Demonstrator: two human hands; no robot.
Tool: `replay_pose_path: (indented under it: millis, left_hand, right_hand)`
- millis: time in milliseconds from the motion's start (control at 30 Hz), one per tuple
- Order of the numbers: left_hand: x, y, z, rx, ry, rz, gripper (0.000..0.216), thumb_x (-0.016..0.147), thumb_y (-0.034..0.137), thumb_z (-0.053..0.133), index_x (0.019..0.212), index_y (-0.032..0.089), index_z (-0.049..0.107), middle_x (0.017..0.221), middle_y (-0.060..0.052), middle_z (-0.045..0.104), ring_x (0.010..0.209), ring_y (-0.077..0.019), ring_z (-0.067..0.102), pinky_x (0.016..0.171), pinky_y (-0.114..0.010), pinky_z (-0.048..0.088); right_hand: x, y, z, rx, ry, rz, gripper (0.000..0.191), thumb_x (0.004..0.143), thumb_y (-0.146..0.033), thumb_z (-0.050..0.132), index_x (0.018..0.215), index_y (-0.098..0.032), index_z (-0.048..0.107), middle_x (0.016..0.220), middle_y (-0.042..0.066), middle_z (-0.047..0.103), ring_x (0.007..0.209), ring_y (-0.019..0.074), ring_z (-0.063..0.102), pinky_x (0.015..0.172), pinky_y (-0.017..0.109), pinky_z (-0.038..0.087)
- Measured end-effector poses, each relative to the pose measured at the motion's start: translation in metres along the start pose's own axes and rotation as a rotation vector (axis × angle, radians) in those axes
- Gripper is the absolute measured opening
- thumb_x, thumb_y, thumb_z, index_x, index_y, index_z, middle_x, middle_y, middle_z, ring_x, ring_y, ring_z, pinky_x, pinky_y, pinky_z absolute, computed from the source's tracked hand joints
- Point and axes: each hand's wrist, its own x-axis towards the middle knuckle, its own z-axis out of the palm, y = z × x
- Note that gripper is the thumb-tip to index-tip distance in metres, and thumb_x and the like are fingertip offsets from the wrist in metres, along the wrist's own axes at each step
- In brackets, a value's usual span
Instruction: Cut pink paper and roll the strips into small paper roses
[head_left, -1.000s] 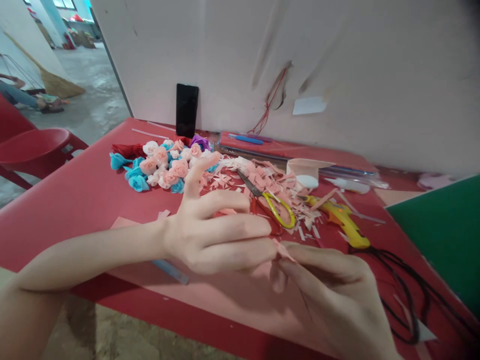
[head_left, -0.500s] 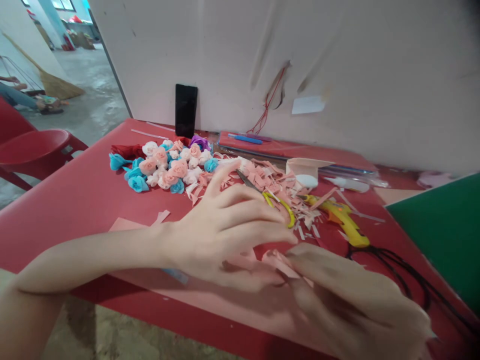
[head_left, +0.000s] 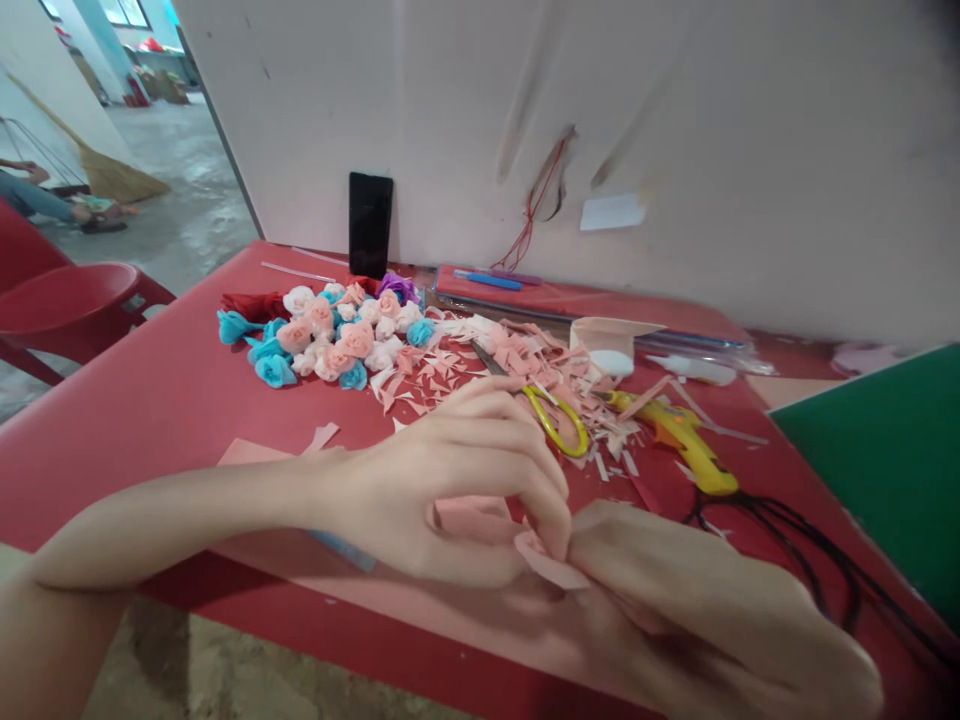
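I see my left grip [head_left: 450,480] closed around the pink paper strip [head_left: 480,515], my right grip [head_left: 697,620] pinching its loose end alongside. I judge the roll partly wound. Finished paper roses [head_left: 337,335] lie on the desk [head_left: 150,400] beyond the left grip.

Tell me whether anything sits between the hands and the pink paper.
Nothing visible does. The left hand and right hand both pinch the pink paper; the scissors lie on the table beyond the left hand.
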Motion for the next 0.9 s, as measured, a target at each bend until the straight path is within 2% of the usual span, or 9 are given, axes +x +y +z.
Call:
replay_pose_path:
  millis: [100,333,467,567,667,767,833,900]
  left_hand:
    - [-0.001,0.000,0.000,-0.028,-0.001,-0.006,0.015,0.071,0.006,0.054,0.073,0.021,0.050,0.072,0.000,0.066,0.075,-0.0119,0.059,0.083,-0.029,0.049]
    - [-0.003,-0.003,0.001,-0.032,0.007,0.031,0.011,0.072,0.009,0.056,0.074,0.018,0.051,0.072,-0.001,0.066,0.075,-0.0117,0.058,0.082,-0.030,0.049]
    - [-0.003,-0.003,0.003,0.039,0.059,0.028,0.013,0.072,0.010,0.055,0.072,0.022,0.050,0.071,0.001,0.066,0.074,-0.0118,0.060,0.081,-0.031,0.050]
    - [-0.004,-0.003,0.003,0.050,0.061,0.021,0.012,0.074,0.013,0.056,0.071,0.024,0.050,0.071,0.003,0.066,0.076,-0.0115,0.060,0.090,-0.033,0.048]
    - [-0.006,-0.005,0.003,0.037,0.043,0.037,0.012,0.074,0.014,0.059,0.072,0.023,0.051,0.071,0.004,0.066,0.078,-0.0107,0.059,0.096,-0.032,0.045]
    - [-0.006,-0.007,0.002,0.012,0.029,0.068,0.012,0.072,0.012,0.062,0.074,0.020,0.053,0.072,0.002,0.066,0.077,-0.0108,0.056,0.093,-0.030,0.046]
    - [-0.006,-0.008,0.001,-0.002,0.028,0.082,0.013,0.071,0.011,0.064,0.073,0.019,0.055,0.072,0.001,0.067,0.077,-0.0117,0.055,0.088,-0.029,0.048]
    - [-0.005,-0.008,-0.001,0.000,0.016,0.092,0.011,0.071,0.011,0.064,0.072,0.020,0.057,0.071,0.000,0.066,0.078,-0.0126,0.055,0.085,-0.028,0.049]
  right_hand:
    - [0.003,-0.001,0.000,0.053,0.005,-0.002,0.018,0.075,-0.007,0.057,0.070,-0.023,0.065,0.052,-0.001,0.060,0.042,0.0106,0.055,0.042,0.017,0.046]
    - [0.005,-0.004,-0.005,0.007,-0.119,0.110,0.017,0.078,-0.013,0.057,0.063,-0.020,0.060,0.051,-0.001,0.057,0.044,0.0093,0.055,0.044,0.015,0.045]
    - [0.006,-0.008,-0.003,-0.053,-0.050,0.134,0.020,0.079,-0.016,0.054,0.060,-0.021,0.058,0.048,0.000,0.057,0.041,0.0105,0.053,0.039,0.017,0.042]
    - [0.006,-0.007,-0.002,-0.014,-0.037,0.160,0.018,0.077,-0.015,0.057,0.061,-0.022,0.061,0.049,-0.001,0.060,0.040,0.0105,0.054,0.036,0.015,0.042]
    - [0.006,-0.001,-0.004,0.109,-0.120,0.223,0.013,0.073,-0.013,0.063,0.067,-0.023,0.066,0.057,-0.002,0.067,0.043,0.0105,0.059,0.042,0.014,0.048]
    - [0.004,0.002,-0.008,0.348,-0.213,0.384,0.014,0.074,-0.013,0.064,0.076,-0.025,0.071,0.066,-0.001,0.071,0.053,0.0121,0.065,0.051,0.014,0.052]
    - [0.003,0.002,-0.008,0.511,-0.226,0.504,0.012,0.076,-0.018,0.063,0.073,-0.025,0.073,0.063,-0.001,0.070,0.054,0.0119,0.065,0.052,0.014,0.052]
    - [0.004,-0.001,-0.007,0.652,-0.193,0.648,0.016,0.075,-0.027,0.066,0.061,-0.023,0.072,0.056,-0.001,0.067,0.049,0.0102,0.062,0.048,0.013,0.049]
